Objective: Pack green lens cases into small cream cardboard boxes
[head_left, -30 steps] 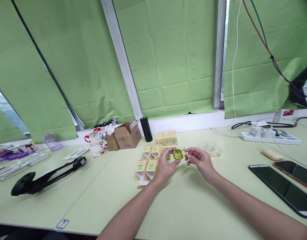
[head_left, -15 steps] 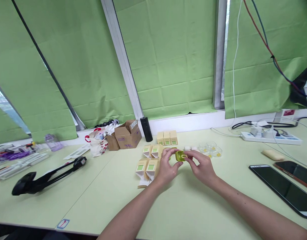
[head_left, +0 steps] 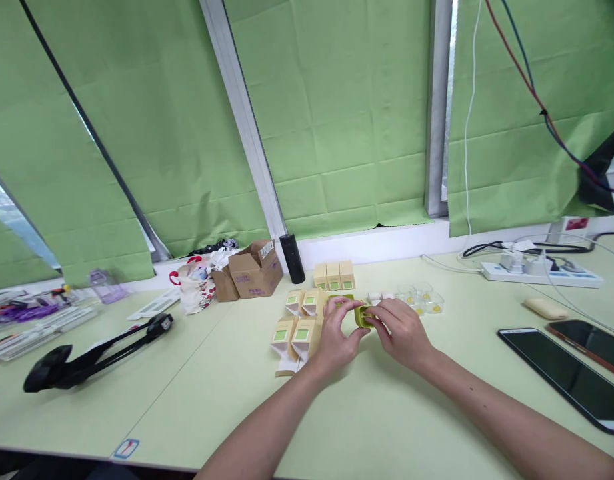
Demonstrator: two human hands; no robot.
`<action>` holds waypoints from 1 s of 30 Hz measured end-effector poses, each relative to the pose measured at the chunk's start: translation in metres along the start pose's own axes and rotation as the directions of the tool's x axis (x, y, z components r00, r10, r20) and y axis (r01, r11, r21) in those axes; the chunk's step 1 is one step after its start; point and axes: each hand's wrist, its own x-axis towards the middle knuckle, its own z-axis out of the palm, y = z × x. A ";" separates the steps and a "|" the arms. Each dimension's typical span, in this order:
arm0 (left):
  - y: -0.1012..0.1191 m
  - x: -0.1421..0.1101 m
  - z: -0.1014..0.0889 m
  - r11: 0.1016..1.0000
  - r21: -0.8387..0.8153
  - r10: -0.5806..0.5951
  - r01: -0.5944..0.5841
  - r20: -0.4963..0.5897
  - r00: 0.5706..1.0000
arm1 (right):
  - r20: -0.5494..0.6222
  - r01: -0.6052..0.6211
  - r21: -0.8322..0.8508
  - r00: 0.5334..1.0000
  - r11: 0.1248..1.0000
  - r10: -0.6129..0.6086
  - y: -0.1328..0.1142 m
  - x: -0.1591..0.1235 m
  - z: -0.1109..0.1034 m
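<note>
Between the thumb and fingers of my left hand [head_left: 338, 335] is a small yellow-green plastic case [head_left: 359, 319], its opening tilted toward my right hand [head_left: 401, 331]. My right fingers are pinched together at that opening; whatever they hold is mostly hidden. Another green piece [head_left: 347, 297] shows just behind my left fingers. Beside my left hand stand several small open cartons [head_left: 283, 335] with green label squares. Small white pieces [head_left: 381, 296] and clear round containers with yellow spots [head_left: 421, 299] lie beyond my right hand.
Three closed cartons [head_left: 333, 275] stand at the back, near a black cylinder [head_left: 292, 259] and a cardboard box [head_left: 257, 272]. A black strap-like device [head_left: 97, 353] lies left. On the right are a power strip [head_left: 541, 275], a phone [head_left: 561, 373] and a second one [head_left: 594, 343].
My right fingers have moved left, deeper into the case's opening, covering the pale loop-like piece seen there before. The case has turned to face right. The green piece behind shows more.
</note>
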 end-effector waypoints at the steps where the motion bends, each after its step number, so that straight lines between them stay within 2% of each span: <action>1: 0.000 0.000 0.000 1.000 0.004 -0.001 0.001 0.000 1.000 | -0.002 0.011 0.000 1.000 1.000 -0.011 0.000 0.000 0.000; 11: -0.002 -0.001 0.001 1.000 0.027 0.001 -0.001 0.008 1.000 | -0.063 0.080 0.018 0.995 0.997 -0.079 0.002 0.000 0.003; 30: -0.004 -0.002 0.000 0.999 0.039 0.008 -0.009 0.030 1.000 | -0.054 0.103 0.024 0.993 0.994 -0.101 -0.001 0.002 0.003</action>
